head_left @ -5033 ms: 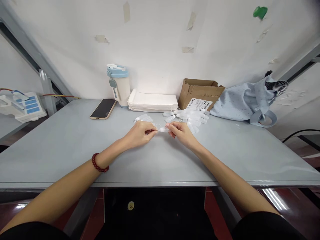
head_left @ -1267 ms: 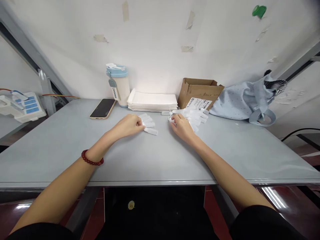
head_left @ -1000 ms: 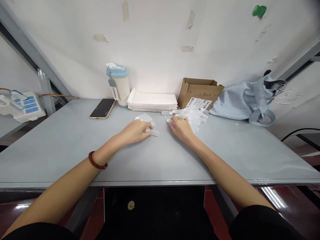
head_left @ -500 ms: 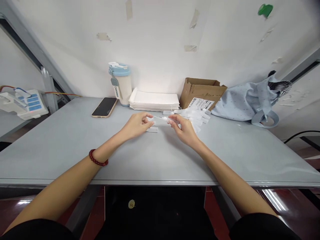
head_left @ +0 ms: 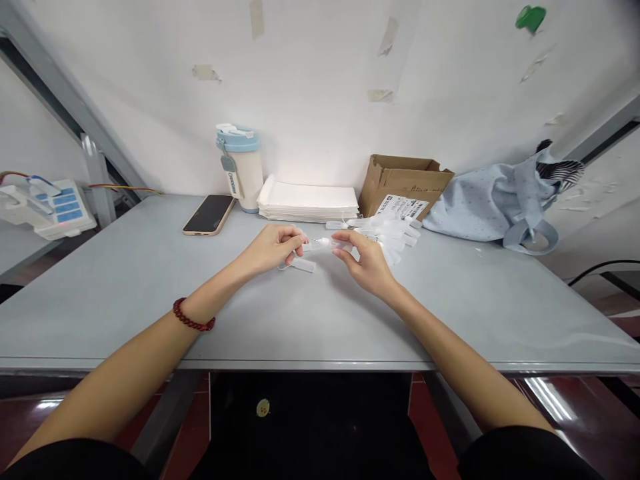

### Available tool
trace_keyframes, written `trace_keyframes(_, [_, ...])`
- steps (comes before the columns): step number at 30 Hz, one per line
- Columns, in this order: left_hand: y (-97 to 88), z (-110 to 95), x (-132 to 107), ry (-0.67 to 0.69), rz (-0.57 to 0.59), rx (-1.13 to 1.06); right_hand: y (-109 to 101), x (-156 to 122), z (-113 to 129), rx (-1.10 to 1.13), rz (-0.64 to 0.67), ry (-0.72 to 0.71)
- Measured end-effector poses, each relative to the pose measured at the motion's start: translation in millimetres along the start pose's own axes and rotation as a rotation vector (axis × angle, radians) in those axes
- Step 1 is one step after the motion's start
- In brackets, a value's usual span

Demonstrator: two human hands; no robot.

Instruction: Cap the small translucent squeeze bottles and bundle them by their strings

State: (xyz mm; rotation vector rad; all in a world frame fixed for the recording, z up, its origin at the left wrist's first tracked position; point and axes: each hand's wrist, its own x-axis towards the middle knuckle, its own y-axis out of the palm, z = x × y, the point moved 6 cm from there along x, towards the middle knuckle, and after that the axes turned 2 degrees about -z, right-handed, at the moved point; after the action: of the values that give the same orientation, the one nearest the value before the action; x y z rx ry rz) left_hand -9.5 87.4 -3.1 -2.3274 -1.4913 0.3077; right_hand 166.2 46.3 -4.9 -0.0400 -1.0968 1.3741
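My right hand (head_left: 367, 259) pinches a small translucent plastic bottle (head_left: 341, 245) with a white neck, its thin needle-like tip pointing left. Opposite it, my left hand (head_left: 280, 248) has thumb and fingers pinched together at the end of that thin tip; what they grip is too small to make out. Just below the left fingertips lies a translucent tube-like piece (head_left: 303, 265) with a thin loop at its left end. Behind and beside the right hand is a loose pile of similar translucent bottles (head_left: 395, 230), partly hidden by that hand.
Along the wall stand a phone (head_left: 209, 215), a cream tumbler (head_left: 249, 173) with blue lid, a stack of white envelope-like packets (head_left: 309, 200), an open cardboard box (head_left: 405, 187) and a light blue cloth bag (head_left: 480, 203). The grey table (head_left: 310, 320) has its front edge near me.
My left fingers have closed into a pinch at the tip and dipped slightly. The bottle in my right hand has shifted a little left. The tube-like piece below shows more.
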Motion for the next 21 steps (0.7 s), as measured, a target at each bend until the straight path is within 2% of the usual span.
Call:
trace_keyframes(8, [4.8, -0.3, 1.3, 0.091, 0.089, -0.036, 2.4, -1.4, -0.4, -0.026, 0.003, 0.0])
trace_keyframes(21, [4.8, -1.4, 0.8, 0.063, 0.073, -0.033, 2.8, -1.8, 1.6, -0.001, 0.007, -0.009])
